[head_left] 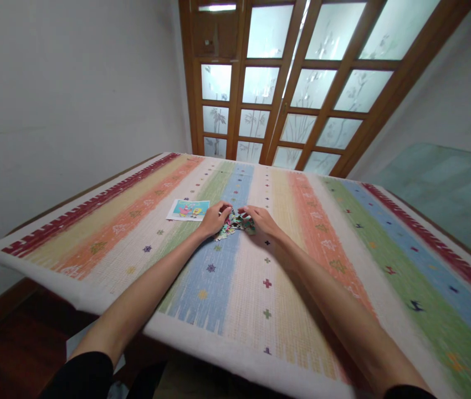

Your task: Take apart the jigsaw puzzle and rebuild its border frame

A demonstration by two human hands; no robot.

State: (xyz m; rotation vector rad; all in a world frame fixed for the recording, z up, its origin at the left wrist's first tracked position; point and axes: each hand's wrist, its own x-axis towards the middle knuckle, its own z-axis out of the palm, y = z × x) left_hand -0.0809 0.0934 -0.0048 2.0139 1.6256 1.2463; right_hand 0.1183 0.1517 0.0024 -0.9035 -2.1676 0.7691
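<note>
A small heap of colourful jigsaw puzzle pieces [235,221] lies on the striped tablecloth, between my two hands. My left hand [215,219] is at the heap's left side, its fingers curled and closed against some pieces. From the right, my right hand [259,219] bends its fingers around more pieces, some dark green ones showing under the fingertips. Single pieces are too small to tell apart, and the hands cover part of the heap. Just left of my left hand lies a flat picture card [188,210] with a pink and a yellow cartoon figure on turquoise.
The table wears a padded tablecloth [252,288] with coloured stripes and small motifs. Its near edge runs below my forearms. Beyond the far edge stand wooden doors [275,111] with frosted panes. A white wall [73,94] borders the left; a pale greenish panel [447,188] stands at right.
</note>
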